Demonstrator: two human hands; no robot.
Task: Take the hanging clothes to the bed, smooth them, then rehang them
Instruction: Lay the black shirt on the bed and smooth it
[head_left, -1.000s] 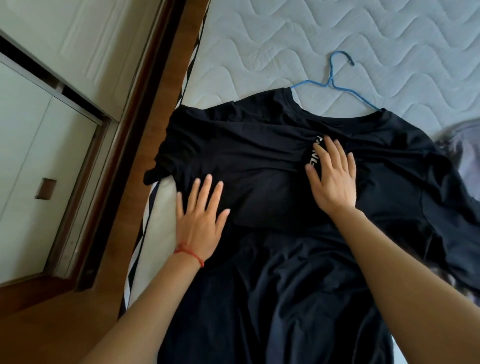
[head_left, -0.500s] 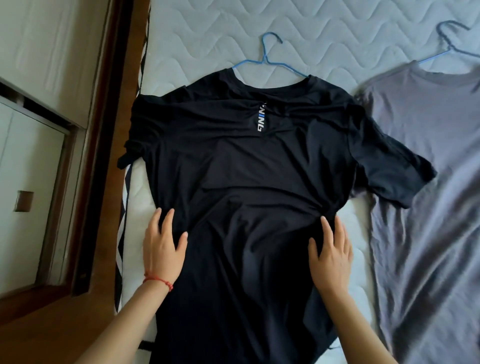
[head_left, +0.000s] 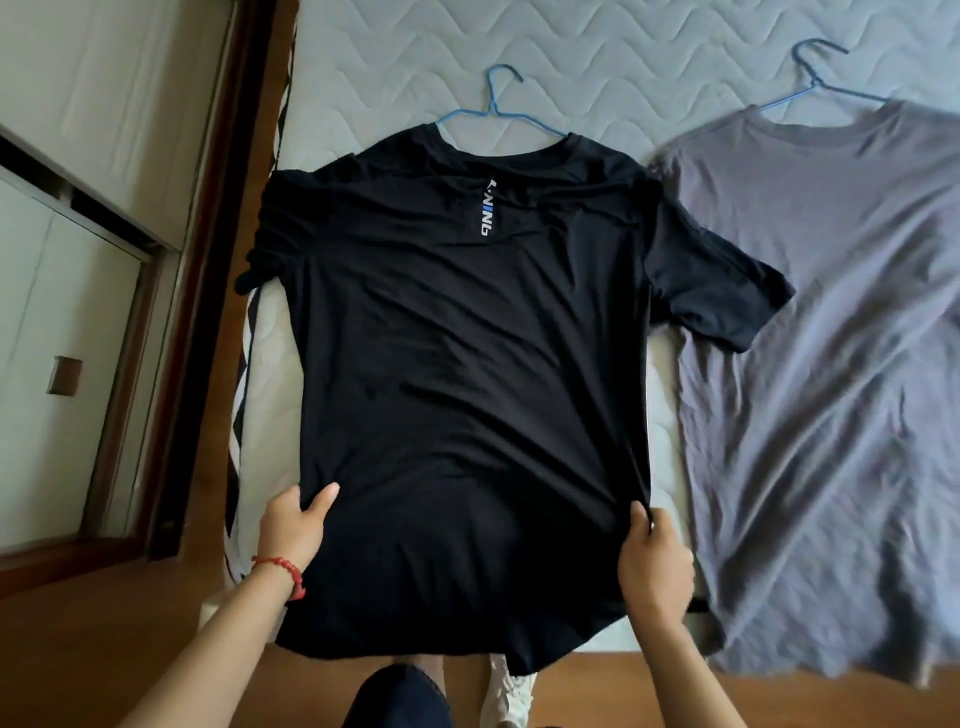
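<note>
left hand (head_left: 291, 525): thumb on top of black tee (head_left: 467, 374), fingers tucked under its left side edge near the hem; pinches the fabric; red bracelet (head_left: 283, 569) on wrist
right hand (head_left: 655, 564): fingers curled round the tee's right side edge near the hem; grips the fabric
arms: both reach forward from bottom of view, one at each side of the tee
black tee: flat, face up on bed (head_left: 623, 52), stretched between the two grips; hem hangs past the bed edge
count: 2 tees, 2 blue hangers, 2 hands
grey tee (head_left: 831, 364): just right of right-hand grip, on bed
hanger (head_left: 498, 106): far from grips, in black tee's collar
second hanger (head_left: 815, 83): in grey tee's collar
writing: vertical print on chest, "NING" readable, first letters unclear
</note>
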